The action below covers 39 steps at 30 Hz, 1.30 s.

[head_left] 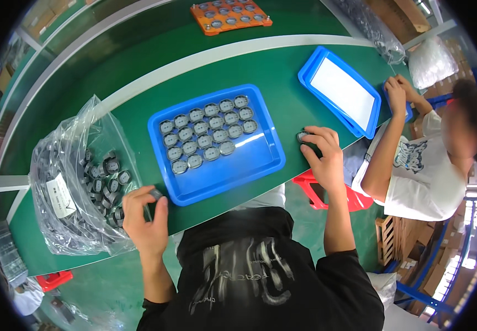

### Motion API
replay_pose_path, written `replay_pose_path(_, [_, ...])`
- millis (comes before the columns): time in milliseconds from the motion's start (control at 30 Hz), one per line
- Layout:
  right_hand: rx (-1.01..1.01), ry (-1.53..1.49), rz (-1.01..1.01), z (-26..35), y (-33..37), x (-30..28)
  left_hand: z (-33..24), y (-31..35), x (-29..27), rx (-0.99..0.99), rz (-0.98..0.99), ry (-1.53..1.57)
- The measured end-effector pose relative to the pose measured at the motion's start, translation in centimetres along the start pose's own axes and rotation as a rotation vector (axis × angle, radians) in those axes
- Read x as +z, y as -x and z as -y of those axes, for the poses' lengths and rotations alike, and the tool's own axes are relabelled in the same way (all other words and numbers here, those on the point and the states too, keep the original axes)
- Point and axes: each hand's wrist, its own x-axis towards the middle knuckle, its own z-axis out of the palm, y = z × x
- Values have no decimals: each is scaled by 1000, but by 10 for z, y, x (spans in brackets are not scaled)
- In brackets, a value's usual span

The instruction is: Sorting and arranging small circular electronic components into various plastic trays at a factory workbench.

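Note:
My left hand (145,223) pinches a small dark round part (155,193) between thumb and fingers, beside the near left corner of a blue tray (222,177). Rows of round grey parts (200,128) lie in that tray, and its near right portion shows bare blue bottom. To the right of the tray, my right hand (325,157) has its fingertips closed on another round dark part (303,136), just above the green table. Left of the tray stands a clear plastic bag (73,165) with many loose parts (106,179) of the same kind, close to my left hand.
Stacked blue trays (342,91) with a white sheet lie at the right, near a co-worker (431,160) whose hands are at the table's edge. Across a pale raised rail (205,54) sits an orange fixture (230,15) with round parts. A red stool (354,199) stands below the edge.

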Motion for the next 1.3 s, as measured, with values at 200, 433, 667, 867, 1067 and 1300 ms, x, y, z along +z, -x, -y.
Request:
replay_pose_path(200, [-8,-66,36,-8,-2,-2,5,5,-3,-21,-10,-320])
replay_pose_path(433, [-118,-63,89,-19,-14,-11,0,3,-16,3,62,-456])
replay_pose_path(667, [-309,-205,106,4,-44,-9,-42,-36,1,205,58,-227])
replay_pose_path(867, [-530,-110,381,41,-60,12,-81,-56,90,383,245,-29])
replay_pose_path(1067, [-486,-28,375,47,-58,19,-72,-62,118,380,316,-122])
replay_pose_path(1300, [-497,-58,378,41,-62,20,-69,-67,120,356,314,-160])
